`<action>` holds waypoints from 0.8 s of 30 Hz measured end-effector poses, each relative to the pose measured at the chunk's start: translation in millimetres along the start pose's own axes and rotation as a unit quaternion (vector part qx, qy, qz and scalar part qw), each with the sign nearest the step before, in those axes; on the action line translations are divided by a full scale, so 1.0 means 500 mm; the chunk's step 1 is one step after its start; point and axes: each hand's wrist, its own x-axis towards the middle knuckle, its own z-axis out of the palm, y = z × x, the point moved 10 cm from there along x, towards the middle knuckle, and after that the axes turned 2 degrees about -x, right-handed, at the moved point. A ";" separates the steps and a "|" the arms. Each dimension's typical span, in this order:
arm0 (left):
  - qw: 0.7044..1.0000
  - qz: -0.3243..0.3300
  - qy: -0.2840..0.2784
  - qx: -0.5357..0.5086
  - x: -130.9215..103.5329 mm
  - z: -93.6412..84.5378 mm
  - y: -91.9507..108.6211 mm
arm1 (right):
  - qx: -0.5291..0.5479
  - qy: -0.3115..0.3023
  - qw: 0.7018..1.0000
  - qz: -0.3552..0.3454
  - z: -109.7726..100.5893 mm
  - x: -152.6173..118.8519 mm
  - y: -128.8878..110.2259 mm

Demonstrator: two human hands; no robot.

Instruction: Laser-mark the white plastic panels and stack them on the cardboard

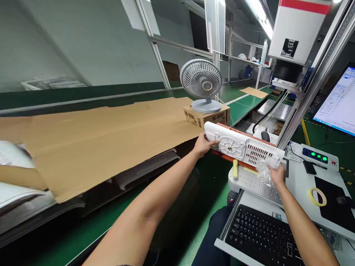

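We see a white panel [240, 148] of smooth plastic with a soft shine. The clear wrap [264, 175] looks like thin, crinkly, shiny plastic. We see 1 big brown sheet [116, 136] of dull cardboard, and the box [205, 116] is cardboard too. The fan [206, 106] looks like smooth grey plastic. The post [316, 70] looks like grey metal. The keyboard [257, 231] is dull black plastic, and the trousers [215, 238] are dull, dark cloth.

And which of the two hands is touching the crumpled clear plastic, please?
The right hand, at the slotted end of the white panel, touches the crumpled plastic. The left hand instead grips the panel's opposite end, away from the plastic.
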 end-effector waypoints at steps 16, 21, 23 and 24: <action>0.999 0.011 -0.009 -0.037 -0.109 -0.052 0.076 | 0.000 -0.001 1.000 -0.016 -0.065 -0.091 -0.071; 0.995 0.039 -0.015 -0.089 -0.225 -0.092 0.138 | 0.004 0.017 0.999 -0.049 -0.198 -0.196 -0.137; 0.990 0.069 -0.007 -0.120 -0.292 -0.112 0.175 | 0.007 0.027 0.997 -0.066 -0.264 -0.245 -0.162; 0.988 0.084 0.005 -0.129 -0.332 -0.124 0.194 | 0.008 0.035 0.997 -0.073 -0.299 -0.270 -0.174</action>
